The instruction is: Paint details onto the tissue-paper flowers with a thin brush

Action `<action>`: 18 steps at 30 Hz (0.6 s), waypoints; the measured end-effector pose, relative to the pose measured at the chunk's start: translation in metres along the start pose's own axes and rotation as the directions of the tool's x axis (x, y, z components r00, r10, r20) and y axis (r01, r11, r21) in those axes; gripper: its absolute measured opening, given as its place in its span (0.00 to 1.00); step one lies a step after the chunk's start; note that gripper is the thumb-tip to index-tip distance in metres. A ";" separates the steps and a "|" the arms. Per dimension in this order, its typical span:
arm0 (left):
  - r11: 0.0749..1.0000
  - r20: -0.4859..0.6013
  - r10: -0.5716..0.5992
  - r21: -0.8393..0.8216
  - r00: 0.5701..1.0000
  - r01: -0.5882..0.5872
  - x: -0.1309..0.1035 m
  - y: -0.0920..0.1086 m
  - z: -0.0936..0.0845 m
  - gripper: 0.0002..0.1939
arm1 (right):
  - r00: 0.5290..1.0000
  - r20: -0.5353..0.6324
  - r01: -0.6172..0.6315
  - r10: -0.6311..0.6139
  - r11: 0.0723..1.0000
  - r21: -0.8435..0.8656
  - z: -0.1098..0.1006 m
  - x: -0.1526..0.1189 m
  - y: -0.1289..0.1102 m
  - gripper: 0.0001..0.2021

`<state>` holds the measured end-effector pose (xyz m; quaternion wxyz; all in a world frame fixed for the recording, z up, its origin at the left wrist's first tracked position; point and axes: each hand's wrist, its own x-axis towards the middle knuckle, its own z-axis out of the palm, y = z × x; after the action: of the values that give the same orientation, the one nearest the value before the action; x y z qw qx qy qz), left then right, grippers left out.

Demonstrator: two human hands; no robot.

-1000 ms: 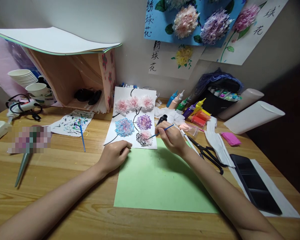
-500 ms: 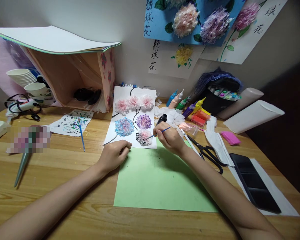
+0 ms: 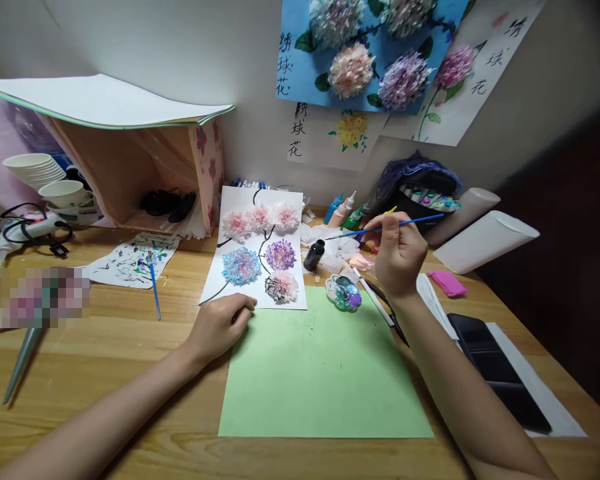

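My right hand [image 3: 403, 257] is raised over the table's right side, pinching a thin blue paintbrush [image 3: 420, 219]. The brush tip points left, close above the mouth of an open black ink bottle [image 3: 315, 255]. My left hand [image 3: 223, 325] lies with curled fingers at the lower left edge of a white sheet [image 3: 215, 280], holding no visible object. Fluffy flowers stand out from that sheet: pink ones [image 3: 259, 218] on top, a blue one [image 3: 242, 267], a purple one [image 3: 280, 255] and a pink one with black-painted tips [image 3: 281, 287]. Black stems run between them.
Green paper [image 3: 325, 373] lies in front. A paint-smeared palette [image 3: 344, 293] sits beside the ink bottle. Paint bottles [image 3: 341, 213] and crumpled tissue stand behind. Scissors are partly hidden by my right arm. Left are a stained paper [image 3: 130, 267], a second brush [image 3: 155, 290] and an open box [image 3: 115, 167].
My right hand has lifted the paintbrush off the black-tipped flower and moved it right and up, to the ink bottle. The palette is now uncovered. My left hand stays by the sheet; the view has shifted.
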<state>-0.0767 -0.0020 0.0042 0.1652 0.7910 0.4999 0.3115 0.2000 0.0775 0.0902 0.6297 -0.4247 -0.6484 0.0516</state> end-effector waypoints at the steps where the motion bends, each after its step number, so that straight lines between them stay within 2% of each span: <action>1: 1.000 0.000 0.001 0.000 1.000 -0.001 0.000 -0.001 0.000 0.08 | 1.000 -0.009 -0.007 0.007 1.000 -0.002 -0.001 0.002 0.002 0.16; 4: 1.000 0.001 0.004 0.005 1.000 -0.004 -0.001 -0.002 0.000 0.08 | 1.000 0.020 -0.016 0.016 1.000 -0.016 -0.001 0.004 0.007 0.16; 11: 1.000 0.003 0.005 0.012 1.000 -0.005 -0.001 -0.003 0.000 0.08 | 0.984 0.174 -0.013 0.026 0.997 -0.073 0.008 -0.005 0.016 0.16; 18: 1.000 0.017 -0.015 0.014 1.000 0.015 -0.001 -0.005 0.000 0.08 | 0.992 0.123 -0.005 0.014 0.997 -0.072 0.005 -0.002 0.014 0.16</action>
<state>-0.0800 -0.0009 0.0008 0.1664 0.7911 0.5064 0.3000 0.2020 0.0879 0.0792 0.5725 -0.4460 -0.6855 0.0574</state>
